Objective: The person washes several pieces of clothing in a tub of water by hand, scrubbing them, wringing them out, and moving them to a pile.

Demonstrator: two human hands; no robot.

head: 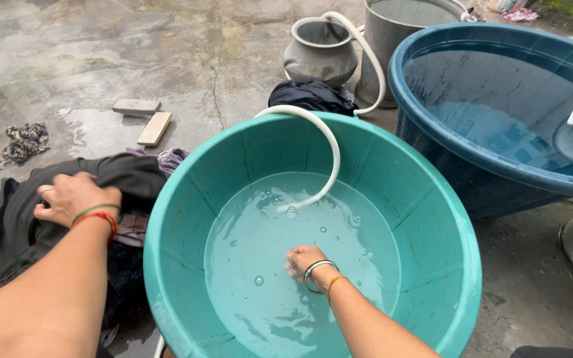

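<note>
My left hand (67, 195) rests on a heap of dark clothes (18, 225) on the wet floor, its fingers curled into the black cloth. It wears red and green thread bands at the wrist. My right hand (302, 260) reaches down into the teal plastic tub (187, 199), its fingers dipped in the shallow water, holding nothing that I can see. Bangles sit on that wrist. A white hose (329, 142) curves over the tub's far rim and pours water in, making bubbles.
A big dark blue tub (432, 142) with water stands at the right. Behind are a round metal pot (319, 56), a metal bucket (392, 30) and a dark cloth (310, 96). Two wooden blocks (146, 118) and a patterned rag (24, 142) lie on wet concrete.
</note>
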